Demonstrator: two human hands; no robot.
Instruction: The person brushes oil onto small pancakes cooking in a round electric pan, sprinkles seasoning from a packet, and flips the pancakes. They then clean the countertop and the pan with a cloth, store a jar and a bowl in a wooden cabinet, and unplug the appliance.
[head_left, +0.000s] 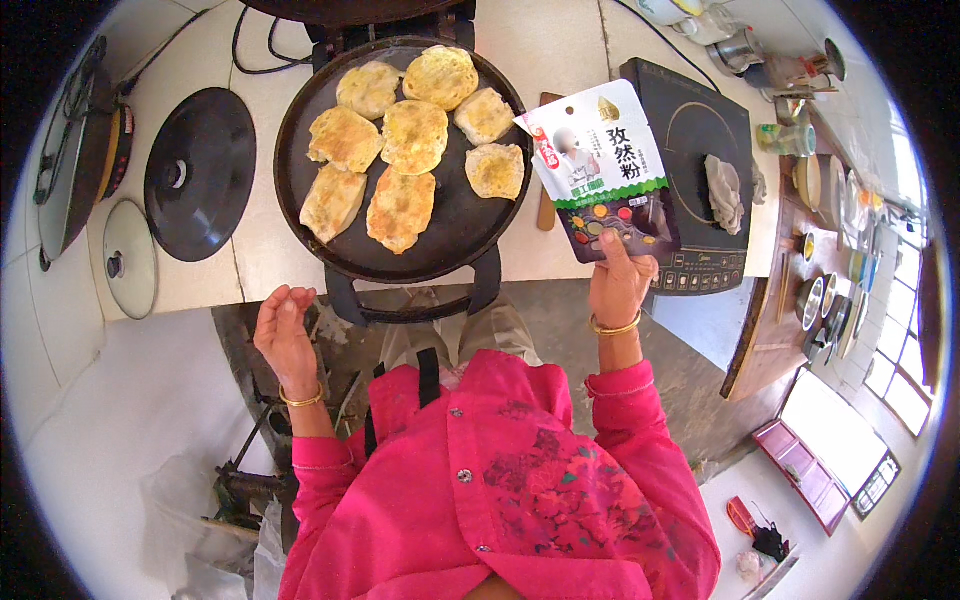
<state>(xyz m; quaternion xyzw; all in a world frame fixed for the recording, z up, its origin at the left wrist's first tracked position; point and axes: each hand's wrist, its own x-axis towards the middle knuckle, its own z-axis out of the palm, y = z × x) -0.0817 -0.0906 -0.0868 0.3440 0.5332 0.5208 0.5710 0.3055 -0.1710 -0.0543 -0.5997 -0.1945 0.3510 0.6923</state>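
My right hand (622, 281) grips the lower edge of a white, green and dark printed seasoning pouch (607, 176), thumb on its front. The pouch bears writing and stands tilted to the right of the griddle. My left hand (286, 330) is raised in front of the counter, left of the griddle's handle, with its fingers bent and close together. Nothing shows in it. Between the hands is a round electric griddle (465, 232), its hinged upper plate (352, 9) raised at the back. Several browned flatbread pieces (415, 137) with yellowish tops lie on the dark plate.
A wooden spatula (547, 210) lies partly behind the pouch. To the right, a black Midea induction cooker (686, 180) carries a crumpled cloth (724, 193). A black lid (199, 176) and a glass lid (130, 259) are at left. Bowls (810, 304) stand on a wooden table (761, 337).
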